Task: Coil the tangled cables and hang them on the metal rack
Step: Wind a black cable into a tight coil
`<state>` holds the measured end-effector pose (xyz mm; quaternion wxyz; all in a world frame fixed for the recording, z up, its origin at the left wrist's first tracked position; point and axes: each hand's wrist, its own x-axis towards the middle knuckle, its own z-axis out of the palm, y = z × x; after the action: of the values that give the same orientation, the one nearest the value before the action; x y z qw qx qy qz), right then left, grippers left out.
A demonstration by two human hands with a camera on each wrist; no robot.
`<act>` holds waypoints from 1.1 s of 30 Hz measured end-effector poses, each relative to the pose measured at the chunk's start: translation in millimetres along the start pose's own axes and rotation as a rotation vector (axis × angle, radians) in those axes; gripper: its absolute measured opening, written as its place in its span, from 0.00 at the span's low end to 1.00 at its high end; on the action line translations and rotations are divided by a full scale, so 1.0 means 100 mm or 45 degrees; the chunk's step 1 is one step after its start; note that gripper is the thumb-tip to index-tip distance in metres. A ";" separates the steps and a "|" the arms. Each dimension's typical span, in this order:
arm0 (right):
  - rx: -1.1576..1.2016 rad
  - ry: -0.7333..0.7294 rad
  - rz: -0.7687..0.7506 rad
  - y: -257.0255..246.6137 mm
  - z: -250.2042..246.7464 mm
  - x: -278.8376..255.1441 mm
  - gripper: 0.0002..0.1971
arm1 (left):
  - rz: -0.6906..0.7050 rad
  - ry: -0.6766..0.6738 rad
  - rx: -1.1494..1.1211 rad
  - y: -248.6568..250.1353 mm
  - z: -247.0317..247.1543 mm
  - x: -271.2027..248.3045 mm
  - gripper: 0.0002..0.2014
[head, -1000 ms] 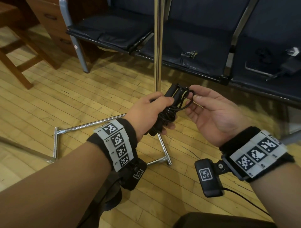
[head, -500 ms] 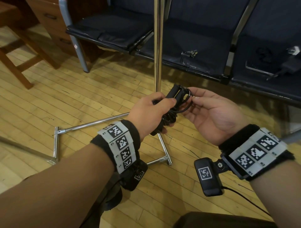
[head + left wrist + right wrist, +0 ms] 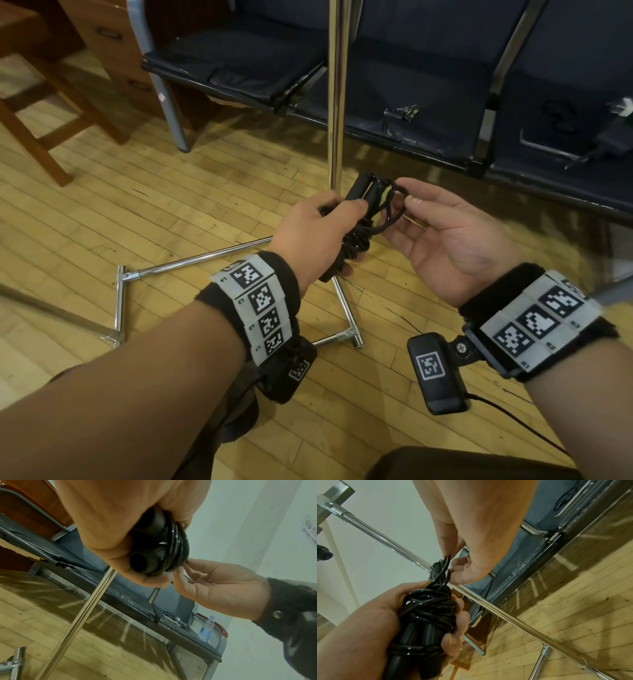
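Observation:
A black cable bundle (image 3: pixel 359 226), wound round two black handles, sits in my left hand (image 3: pixel 318 236), whose fingers curl tight around it. From below, the handles' round ends and the windings (image 3: pixel 159 550) show under my left palm. My right hand (image 3: pixel 442 236) is to the right, palm up, and pinches a small loop of the cable (image 3: pixel 394 202) at the bundle's top between thumb and fingers (image 3: pixel 452 561). The chrome upright pole of the metal rack (image 3: pixel 337 92) stands just behind the bundle. Its base tubes (image 3: pixel 191 263) lie on the floor below my hands.
A row of dark padded seats (image 3: pixel 411 75) runs behind the pole, with a charger and cable (image 3: pixel 613 140) on the right seat. A wooden chair (image 3: pixel 37 113) stands at left. A water bottle (image 3: pixel 206 628) stands by the seats. The floor is wood planks.
My right thumb and fingers have closed on the cable loop at the top of the bundle and drawn it slightly rightwards. My left hand keeps its grip in the same place.

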<state>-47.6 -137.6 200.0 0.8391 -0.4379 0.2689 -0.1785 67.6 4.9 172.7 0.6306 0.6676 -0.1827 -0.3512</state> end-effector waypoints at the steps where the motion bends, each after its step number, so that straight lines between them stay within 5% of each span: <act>1: 0.011 0.003 -0.003 0.00 0.00 0.00 0.14 | -0.004 0.022 -0.012 0.00 0.00 0.00 0.12; 18: -0.020 -0.161 0.006 0.01 -0.01 -0.01 0.11 | 0.087 0.064 0.229 0.01 0.04 -0.03 0.09; 33: -0.045 -0.024 -0.021 0.06 0.01 0.02 0.07 | 0.125 0.016 0.201 0.04 0.07 -0.06 0.09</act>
<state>-45.2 -134.9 195.3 0.8322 -0.4566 0.2605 -0.1764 59.0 3.6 178.6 0.5936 0.7076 -0.2383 -0.3002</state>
